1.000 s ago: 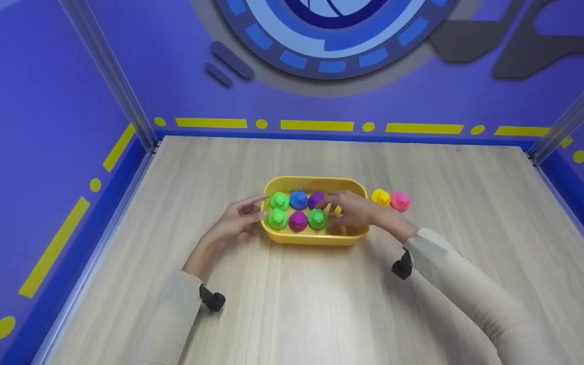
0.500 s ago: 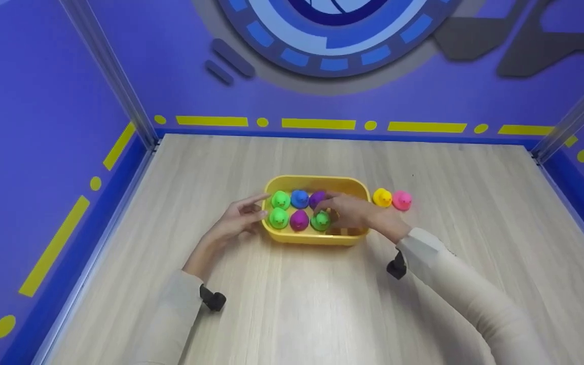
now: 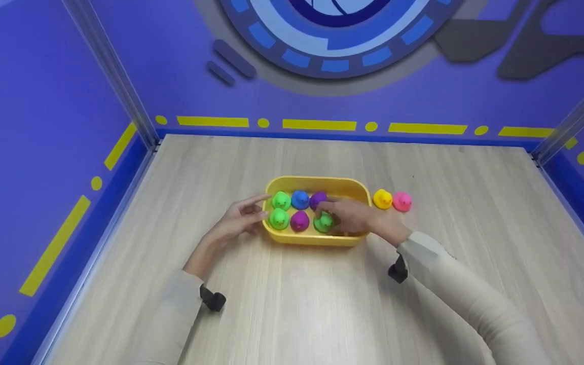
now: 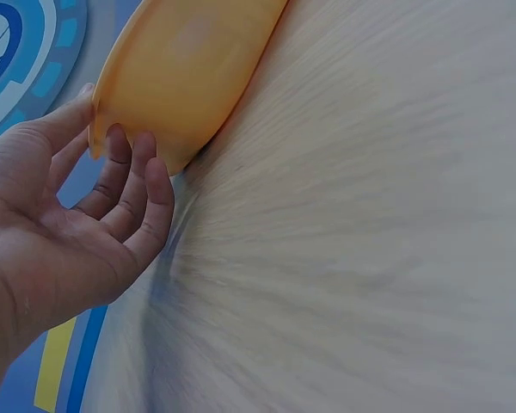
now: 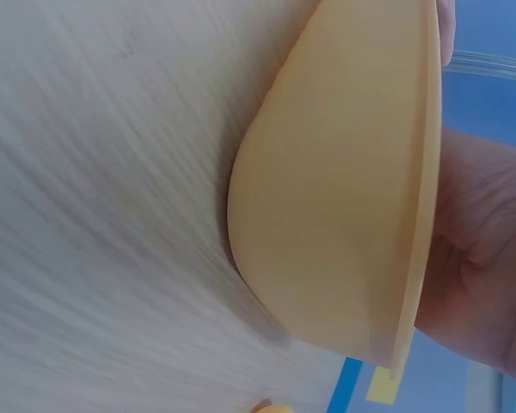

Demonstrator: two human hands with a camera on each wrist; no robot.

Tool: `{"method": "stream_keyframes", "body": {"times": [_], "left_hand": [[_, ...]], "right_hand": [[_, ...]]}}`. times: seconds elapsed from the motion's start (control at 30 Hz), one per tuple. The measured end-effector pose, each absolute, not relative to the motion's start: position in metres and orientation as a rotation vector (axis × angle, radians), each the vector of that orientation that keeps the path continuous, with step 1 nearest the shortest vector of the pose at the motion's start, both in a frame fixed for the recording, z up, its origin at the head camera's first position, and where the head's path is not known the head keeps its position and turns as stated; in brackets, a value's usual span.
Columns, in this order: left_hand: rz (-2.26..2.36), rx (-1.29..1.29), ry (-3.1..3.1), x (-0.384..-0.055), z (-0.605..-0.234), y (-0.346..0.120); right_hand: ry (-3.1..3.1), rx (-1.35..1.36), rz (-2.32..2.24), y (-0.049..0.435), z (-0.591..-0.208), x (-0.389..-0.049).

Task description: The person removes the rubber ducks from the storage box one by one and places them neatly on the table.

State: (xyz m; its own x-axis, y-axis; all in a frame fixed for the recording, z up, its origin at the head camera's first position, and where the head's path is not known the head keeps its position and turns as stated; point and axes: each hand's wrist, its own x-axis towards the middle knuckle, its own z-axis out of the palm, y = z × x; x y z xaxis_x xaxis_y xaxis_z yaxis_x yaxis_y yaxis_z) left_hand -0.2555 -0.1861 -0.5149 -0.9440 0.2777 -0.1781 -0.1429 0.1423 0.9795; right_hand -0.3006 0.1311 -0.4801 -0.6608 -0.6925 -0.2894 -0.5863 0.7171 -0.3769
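Note:
A yellow plastic tub (image 3: 317, 241) in the head view holds several small toy ducks. At its left are two green ducks (image 3: 281, 201), beside a blue duck (image 3: 300, 199) and a magenta duck (image 3: 299, 221). My right hand (image 3: 351, 215) reaches inside, fingers around another green duck (image 3: 324, 223); a purple duck (image 3: 317, 198) sits just behind. In the right wrist view the tub's wall (image 5: 335, 189) hides those fingers. My left hand (image 3: 235, 219) rests relaxed fingers at the tub's left end; the left wrist view shows its fingertips (image 4: 116, 138) against the outer wall.
A yellow duck (image 3: 382, 199) and a pink duck (image 3: 402, 202) stand on the wooden table (image 3: 302, 304) right of the tub. Blue-purple panels (image 3: 322, 109) border the table at the back and both sides.
The green duck under my right hand has shifted slightly right and toward the front of the tub, away from the magenta one. My left hand has stayed at the tub's end.

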Motion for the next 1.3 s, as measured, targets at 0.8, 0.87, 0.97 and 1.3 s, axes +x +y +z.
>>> {"method": "stream_keyframes", "body": {"times": [0.8,0.87,0.97,1.3], "left_hand": [[1.875,0.111,2.083,-0.254,-0.514,-0.185],[1.875,0.11,2.081,-0.255,-0.514,-0.184],[1.871,0.112,2.087,-0.255,-0.514,-0.183],[1.874,0.06,2.081,-0.254,-0.515,-0.186]], "right_hand": [[2.536,-1.131,-0.572,0.157,-0.476,-0.303],[2.551,-1.131,-0.612,0.162,-0.474,-0.302],[2.573,-1.096,-0.673,0.167,-0.472,-0.301],[2.614,-1.013,-0.893,0.18,-0.464,-0.299]]}}
